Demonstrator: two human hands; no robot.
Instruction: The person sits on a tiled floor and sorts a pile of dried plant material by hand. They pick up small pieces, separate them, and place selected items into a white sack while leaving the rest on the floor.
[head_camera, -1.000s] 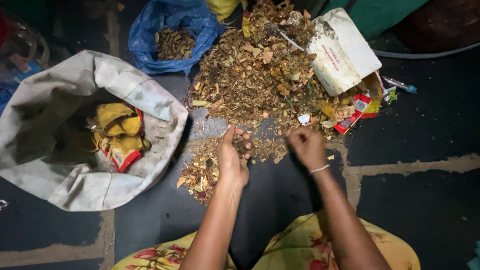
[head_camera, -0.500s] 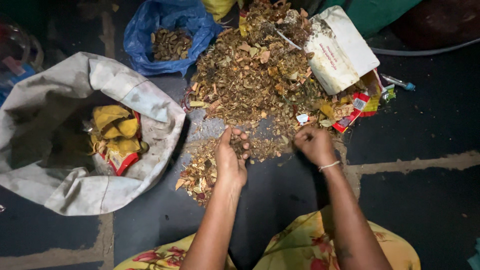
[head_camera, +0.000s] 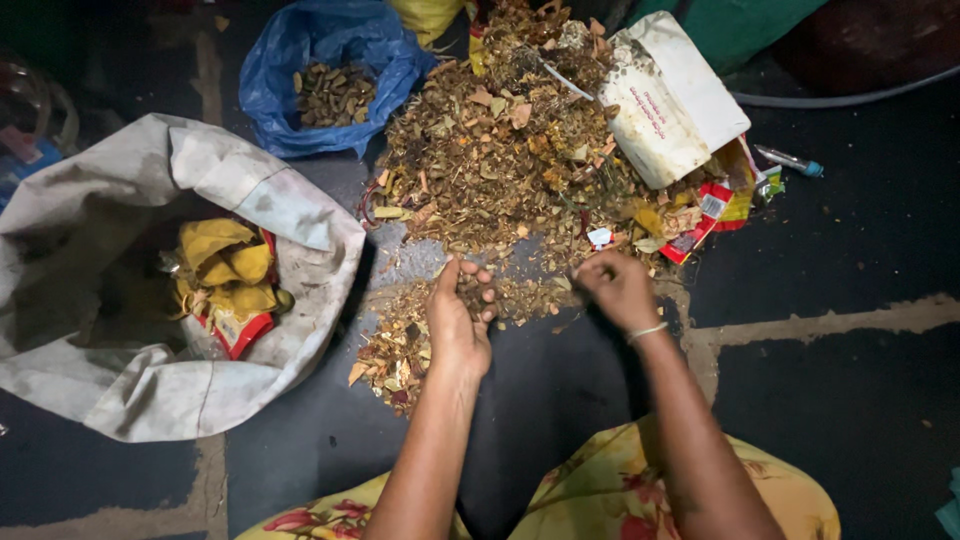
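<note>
L hand (head_camera: 458, 322) cupped, palm up, holding small brown bits; R hand (head_camera: 618, 288) clenched, pinching at the dry brown leaf-and-scrap heap (head_camera: 500, 160) on the dark floor (head_camera: 850, 400). Risk: cupped load spills if L hand tilts; sharp scraps or wrappers in the heap may nick fingers.

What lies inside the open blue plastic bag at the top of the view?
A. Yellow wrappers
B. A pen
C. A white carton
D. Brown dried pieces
D: the blue plastic bag holds brown dried pieces; the yellow wrappers lie in the grey sack.
</note>
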